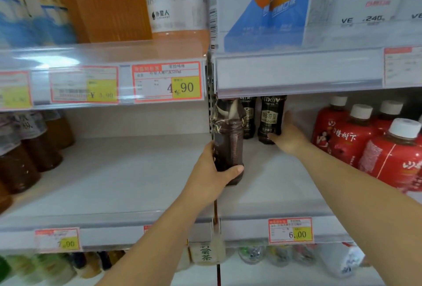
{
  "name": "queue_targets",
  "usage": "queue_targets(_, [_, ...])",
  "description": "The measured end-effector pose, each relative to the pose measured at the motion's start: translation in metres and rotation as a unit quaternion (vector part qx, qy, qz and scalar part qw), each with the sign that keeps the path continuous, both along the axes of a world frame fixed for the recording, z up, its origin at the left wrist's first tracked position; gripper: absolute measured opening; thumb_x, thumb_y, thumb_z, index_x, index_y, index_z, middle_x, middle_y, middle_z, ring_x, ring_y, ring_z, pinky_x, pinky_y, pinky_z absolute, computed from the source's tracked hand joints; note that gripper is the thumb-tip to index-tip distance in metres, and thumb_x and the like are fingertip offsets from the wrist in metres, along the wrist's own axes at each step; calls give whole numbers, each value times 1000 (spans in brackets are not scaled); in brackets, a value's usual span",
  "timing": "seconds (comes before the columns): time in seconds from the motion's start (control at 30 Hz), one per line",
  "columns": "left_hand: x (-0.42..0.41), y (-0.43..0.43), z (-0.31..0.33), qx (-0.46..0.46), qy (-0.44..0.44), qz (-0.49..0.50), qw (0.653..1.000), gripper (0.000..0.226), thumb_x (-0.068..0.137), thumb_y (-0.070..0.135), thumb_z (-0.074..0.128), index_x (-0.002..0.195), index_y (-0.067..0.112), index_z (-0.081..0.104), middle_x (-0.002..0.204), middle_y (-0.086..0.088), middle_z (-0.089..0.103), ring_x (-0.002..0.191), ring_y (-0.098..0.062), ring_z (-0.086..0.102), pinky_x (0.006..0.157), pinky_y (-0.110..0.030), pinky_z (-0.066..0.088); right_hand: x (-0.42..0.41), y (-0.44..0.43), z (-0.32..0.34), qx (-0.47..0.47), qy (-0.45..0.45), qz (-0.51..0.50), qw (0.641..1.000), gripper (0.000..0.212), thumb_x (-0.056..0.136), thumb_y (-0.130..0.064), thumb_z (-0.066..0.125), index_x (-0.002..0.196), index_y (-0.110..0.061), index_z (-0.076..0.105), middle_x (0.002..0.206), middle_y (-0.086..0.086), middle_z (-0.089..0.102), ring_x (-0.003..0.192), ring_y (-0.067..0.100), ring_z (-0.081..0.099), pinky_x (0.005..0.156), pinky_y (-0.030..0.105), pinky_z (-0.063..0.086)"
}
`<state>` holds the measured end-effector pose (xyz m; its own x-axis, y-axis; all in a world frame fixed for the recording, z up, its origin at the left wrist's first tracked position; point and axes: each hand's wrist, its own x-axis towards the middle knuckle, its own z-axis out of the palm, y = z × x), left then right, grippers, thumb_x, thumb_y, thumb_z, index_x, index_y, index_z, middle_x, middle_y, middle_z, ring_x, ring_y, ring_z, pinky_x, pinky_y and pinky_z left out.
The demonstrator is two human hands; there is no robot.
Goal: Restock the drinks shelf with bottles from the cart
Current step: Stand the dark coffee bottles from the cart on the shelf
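Note:
My left hand (214,171) grips a dark coffee bottle (229,139) around its lower body and holds it upright over the white middle shelf (137,182). Deeper in the shelf, my right hand (288,134) wraps around the base of a second dark coffee bottle (271,116) that stands near the back. A third dark bottle (249,116) stands just left of that one, partly hidden behind the bottle in my left hand. The tops of the rear bottles are hidden by the upper shelf's price rail.
Red bottles with white caps (356,134) fill the shelf's right side. Brown tea bottles (27,153) stand at the left. The upper shelf rail (296,75) hangs low overhead. A vertical divider post (211,93) splits the two bays. Price tags (291,231) line the front edge.

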<state>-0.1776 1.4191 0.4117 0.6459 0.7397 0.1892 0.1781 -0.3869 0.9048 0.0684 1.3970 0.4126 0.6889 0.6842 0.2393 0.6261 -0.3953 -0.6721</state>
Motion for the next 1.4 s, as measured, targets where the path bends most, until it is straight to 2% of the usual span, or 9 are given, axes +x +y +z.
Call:
queue_targets(0.1, [0,1,-1,3,1,4,1000,59,81,27,70,130,30,37,104,23,50,102,-3,52,83,-16,38,-7,5,-5,0,-8,-62,998,92,78,-24,73,145,-6,13,139,22,39,127,37,41,97,38,40])
queue_targets(0.27, [0,3,-3,1,-1,8,1000,64,80,28,71,134,30,35,116,15,54,105,-5,54,85,-17,40,-4,20,-4,43,9,-47,998,63,80,-11,69,132,-6,34,128,21,53,116,36,53,93,40,46])
queue_targets(0.53, [0,5,-6,3,-12,13,1000,65,79,28,72,133,32,36,114,17,54,107,-5,54,90,-20,42,5,38,-5,33,34,-40,998,50,89,-1,49,135,-4,29,129,20,52,118,35,51,94,35,40])
queue_targets(0.73, [0,3,-3,17,8,16,1000,54,79,30,71,125,29,42,109,17,55,93,4,52,70,-6,41,-14,15,13,7,9,-28,1000,51,91,-13,54,135,1,33,131,25,44,121,36,44,94,32,38])
queue_targets(0.83, [2,2,-2,30,24,34,999,52,76,34,74,118,26,45,111,9,56,92,-1,53,66,-7,42,-58,-23,30,103,49,70,991,44,88,-8,58,130,-5,47,118,13,56,111,26,54,83,26,41])
queue_targets(1.0, [-2,-4,0,73,91,14,993,60,74,45,71,122,22,43,112,2,57,102,-14,56,81,-24,44,-125,-77,39,107,163,259,946,36,85,-25,63,119,-28,52,112,-6,61,101,1,57,84,12,44])
queue_targets(1.2, [-22,-18,6,96,136,-53,985,39,84,23,60,121,26,48,103,8,64,89,-9,60,80,-30,52,-145,-63,22,98,48,163,981,74,62,-52,77,124,-24,49,117,-3,57,109,13,53,90,28,45])
queue_targets(1.3, [-36,-25,5,115,145,-51,981,34,90,21,53,121,29,45,97,10,60,78,-7,56,63,-22,46,-144,-66,22,111,55,166,978,70,65,-38,81,124,-21,48,112,-6,59,104,9,56,80,18,45])
queue_targets(1.4, [-58,-16,0,139,159,-26,977,40,91,23,53,129,31,47,103,14,60,91,-7,57,78,-24,49,-133,-74,23,121,117,203,965,73,71,-20,78,133,-20,39,120,-7,58,109,8,57,96,30,46])
